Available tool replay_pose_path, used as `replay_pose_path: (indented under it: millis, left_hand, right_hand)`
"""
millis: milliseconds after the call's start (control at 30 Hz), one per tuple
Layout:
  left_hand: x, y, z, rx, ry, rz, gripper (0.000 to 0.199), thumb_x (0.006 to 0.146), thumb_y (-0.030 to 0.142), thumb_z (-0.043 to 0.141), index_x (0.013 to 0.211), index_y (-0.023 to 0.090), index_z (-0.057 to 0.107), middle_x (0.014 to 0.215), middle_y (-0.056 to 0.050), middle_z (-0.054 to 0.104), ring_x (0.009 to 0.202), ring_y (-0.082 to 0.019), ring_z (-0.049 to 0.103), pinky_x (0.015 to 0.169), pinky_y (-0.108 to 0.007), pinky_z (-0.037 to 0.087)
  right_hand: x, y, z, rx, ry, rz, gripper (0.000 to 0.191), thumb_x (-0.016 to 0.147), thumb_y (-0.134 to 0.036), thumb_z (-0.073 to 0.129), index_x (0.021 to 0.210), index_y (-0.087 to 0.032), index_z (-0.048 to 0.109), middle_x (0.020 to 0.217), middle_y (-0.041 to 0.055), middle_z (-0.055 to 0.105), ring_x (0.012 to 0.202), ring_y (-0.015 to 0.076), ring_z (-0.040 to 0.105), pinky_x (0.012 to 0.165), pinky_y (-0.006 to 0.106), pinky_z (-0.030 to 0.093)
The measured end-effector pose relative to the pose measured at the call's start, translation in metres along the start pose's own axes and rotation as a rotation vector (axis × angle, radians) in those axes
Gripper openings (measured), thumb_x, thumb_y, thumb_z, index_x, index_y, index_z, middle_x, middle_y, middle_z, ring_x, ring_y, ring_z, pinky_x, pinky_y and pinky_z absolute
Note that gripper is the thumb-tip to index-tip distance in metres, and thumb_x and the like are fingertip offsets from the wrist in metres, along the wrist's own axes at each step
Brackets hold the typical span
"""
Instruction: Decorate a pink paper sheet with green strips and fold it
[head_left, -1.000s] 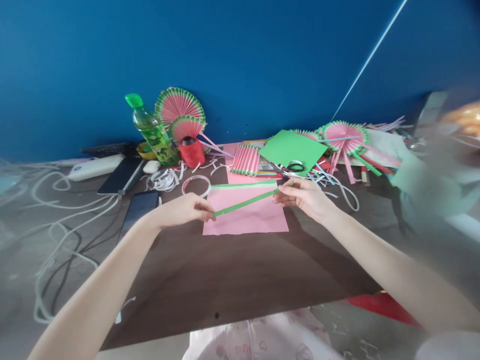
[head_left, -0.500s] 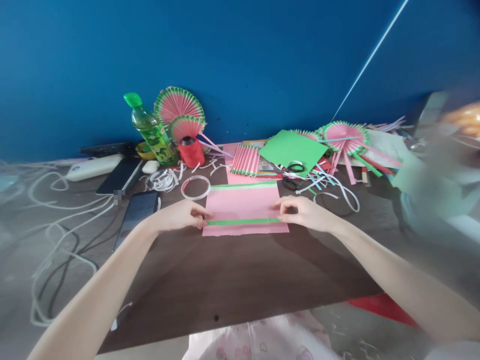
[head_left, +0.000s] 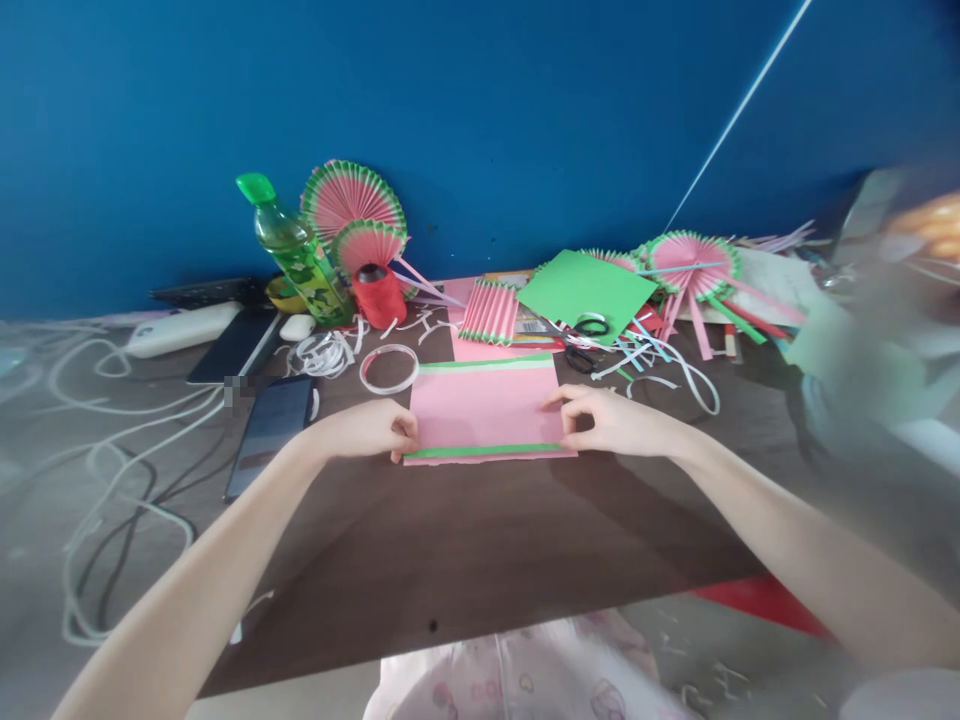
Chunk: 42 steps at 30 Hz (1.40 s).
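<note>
A pink paper sheet (head_left: 484, 405) lies flat on the dark table, with a pale-edged green strip along its far edge and a green strip (head_left: 484, 450) near its front edge. A narrow pink margin shows below the front strip. My left hand (head_left: 375, 430) is closed at the sheet's front left corner, fingertips on the paper's edge. At the front right corner, my right hand (head_left: 600, 420) has thumb and fingers curled together on the paper's edge, its index finger reaching over the pink surface.
Behind the sheet are a tape roll (head_left: 388, 369), a red spool (head_left: 379, 297), a green-capped bottle (head_left: 300, 255), a pleated pink piece (head_left: 489, 312), green paper (head_left: 585, 295), scissors (head_left: 581, 358) and paper fans (head_left: 694, 265). A phone (head_left: 270, 435) and cables (head_left: 112, 480) lie left.
The front green strip now sits closer to the sheet's front edge, leaving a narrower pink margin. My left hand has shifted slightly left and its fingers have drawn together at the corner.
</note>
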<state>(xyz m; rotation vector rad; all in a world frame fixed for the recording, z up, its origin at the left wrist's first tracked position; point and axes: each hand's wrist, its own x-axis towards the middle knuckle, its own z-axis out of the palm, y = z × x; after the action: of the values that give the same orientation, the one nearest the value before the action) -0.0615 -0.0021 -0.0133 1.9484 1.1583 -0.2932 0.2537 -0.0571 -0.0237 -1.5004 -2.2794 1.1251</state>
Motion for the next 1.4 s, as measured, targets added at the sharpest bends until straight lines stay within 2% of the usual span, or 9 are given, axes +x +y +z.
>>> replay_pose_path:
  millis: [233, 433, 1400]
  left_hand:
    - [0.000, 0.003, 0.002, 0.055, -0.004, -0.032, 0.017, 0.064, 0.034, 0.051, 0.063, 0.019, 0.060, 0.059, 0.002, 0.060, 0.057, -0.013, 0.053, 0.054, -0.021, 0.034]
    - [0.000, 0.008, 0.000, 0.156, 0.003, -0.055, 0.016, 0.062, 0.033, 0.052, 0.060, 0.018, 0.056, 0.056, 0.003, 0.052, 0.054, -0.012, 0.045, 0.049, -0.022, 0.028]
    - [0.004, 0.018, -0.001, 0.227, -0.031, -0.095, 0.014, 0.059, 0.030, 0.051, 0.060, 0.018, 0.058, 0.057, 0.002, 0.056, 0.054, -0.012, 0.048, 0.048, -0.022, 0.031]
  right_hand:
    - [-0.002, -0.003, 0.001, -0.009, -0.024, 0.023, 0.021, 0.069, -0.029, 0.061, 0.053, -0.019, 0.051, 0.128, 0.0035, 0.047, 0.112, 0.0256, 0.048, 0.093, 0.038, 0.035]
    - [-0.001, -0.002, 0.002, -0.028, -0.028, 0.009, 0.022, 0.070, -0.030, 0.060, 0.054, -0.019, 0.050, 0.127, 0.0035, 0.046, 0.115, 0.0242, 0.045, 0.096, 0.038, 0.034]
    - [0.000, 0.001, 0.006, -0.078, -0.035, -0.005, 0.023, 0.069, -0.027, 0.061, 0.052, -0.019, 0.049, 0.126, 0.0040, 0.045, 0.119, 0.0241, 0.040, 0.098, 0.039, 0.033]
